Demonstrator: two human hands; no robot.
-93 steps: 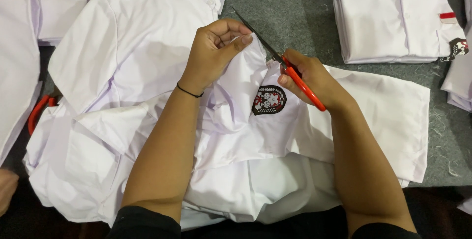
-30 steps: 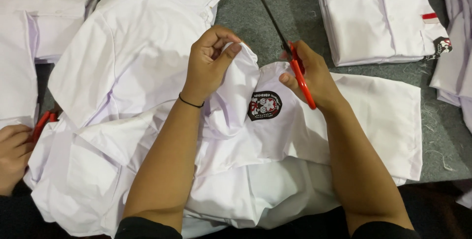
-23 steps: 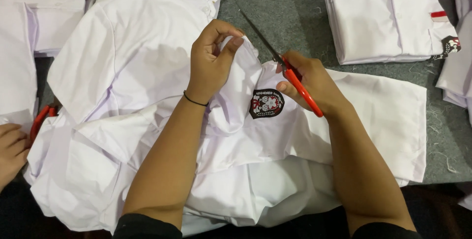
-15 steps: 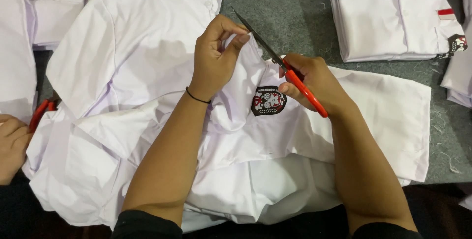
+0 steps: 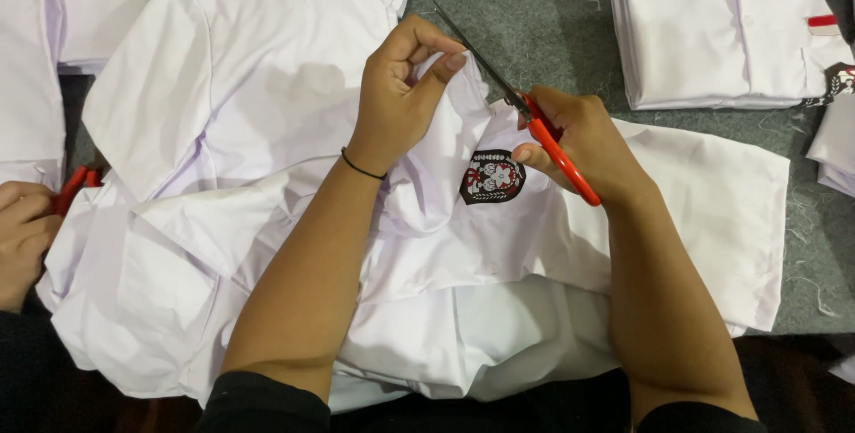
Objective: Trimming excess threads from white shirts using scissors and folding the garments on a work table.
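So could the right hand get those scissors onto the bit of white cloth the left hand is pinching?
Probably yes: the right hand holds the red-handled scissors, blades beside the left hand pinching the white shirt, with nothing between.

Folded shirt beyond the right hand: cut off by the top edge. Another person's hand, far left of the left hand: cropped, covering most of a red tool, kind indeterminable.
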